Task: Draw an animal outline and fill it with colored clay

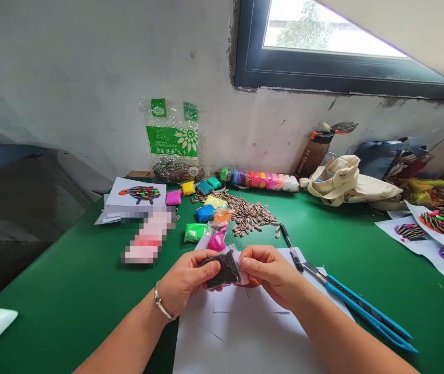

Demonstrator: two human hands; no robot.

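Between my hands is a small clear packet of black modelling clay (225, 267). My left hand (191, 272) grips its left side, thumb on top. The fingers of my right hand (271, 270) pinch the clear flap at its right edge. Underneath lies a white sheet of paper (245, 337) with a few drawn lines and an orange shape (252, 282) partly hidden by my hands. Just beyond the packet sit a pink clay packet (217, 240) and a green one (195, 232).
Sunflower seeds (251, 210) are heaped behind the clay packets, before a seed bag (175, 143). A black pen (291, 248) and a blue utility knife (366, 301) lie to the right. Seed-decorated pictures (436, 234) are at far right, a turtle picture (138, 193) at left.
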